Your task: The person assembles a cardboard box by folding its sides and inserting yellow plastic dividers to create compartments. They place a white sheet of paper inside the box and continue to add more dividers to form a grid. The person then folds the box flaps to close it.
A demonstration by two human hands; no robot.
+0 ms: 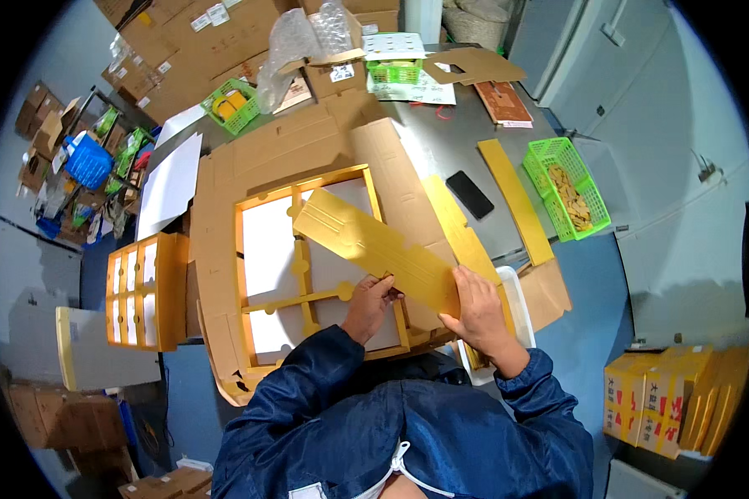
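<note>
A long yellow wooden board (366, 241) with grooves and notches along its edge slants over a yellow wooden frame (240, 291). My right hand (481, 312) grips the board's near right end, thumb below and fingers on top. At the board's lower edge my left hand (370, 308) is closed in a pinch; whatever sits between its fingertips is too small to make out. Beneath, the frame lies on cardboard (212, 249), with white panels (268, 241) inside and notched yellow dividers (308, 298) crossing them.
Right of the frame lie yellow strips (516, 200), a black phone (470, 195) and a green basket (566, 187) of small wooden pieces. A white bin (520, 303) stands by my right hand. At left is a yellow compartment frame (171, 291); cartons (200, 50) stack at the back.
</note>
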